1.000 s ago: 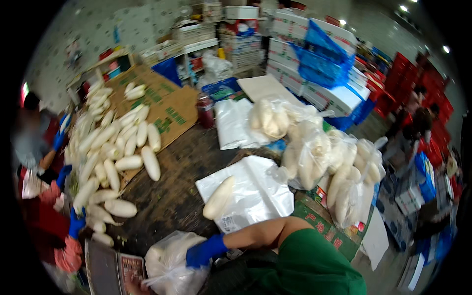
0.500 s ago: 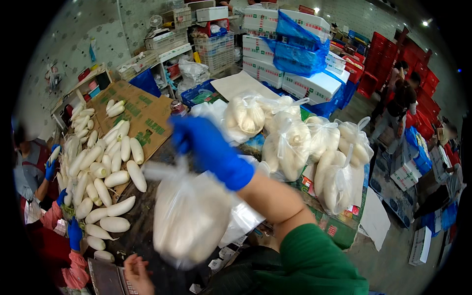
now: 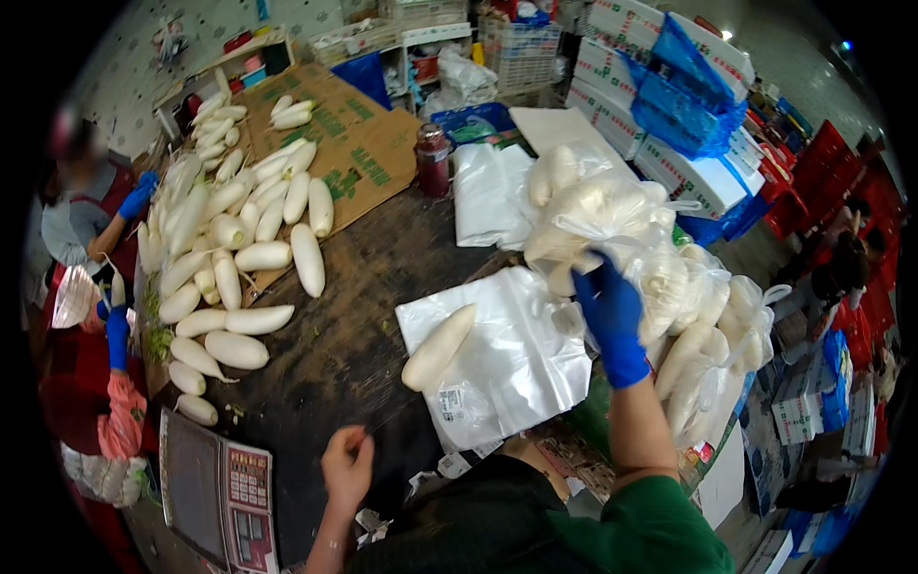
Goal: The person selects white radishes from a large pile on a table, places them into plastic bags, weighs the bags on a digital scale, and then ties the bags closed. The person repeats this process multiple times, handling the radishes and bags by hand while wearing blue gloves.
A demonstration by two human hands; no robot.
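Note:
My right hand (image 3: 612,320), in a blue glove, is at the near left side of the pile of clear plastic bags of white radishes (image 3: 593,225). Its fingers bend toward the bags; whether they grip one is hidden. My bare left hand (image 3: 346,466) hovers over the dark table's near edge, fingers curled in with nothing visible in them. Between my hands, one loose white radish (image 3: 440,346) lies across a stack of flat clear plastic bags (image 3: 516,373).
Loose white radishes (image 3: 239,350) are heaped at left, partly on flattened cardboard (image 3: 373,158). A weighing scale (image 3: 196,478) stands near left, a dark red flask (image 3: 432,161) at the back. White boxes (image 3: 669,177) are stacked behind. Co-workers' gloved hands (image 3: 139,194) are at far left.
The bag of radishes that my right hand held up by its neck has left the middle, uncovering the flat bags and loose radish. That hand moved right to the pile. My view turned left.

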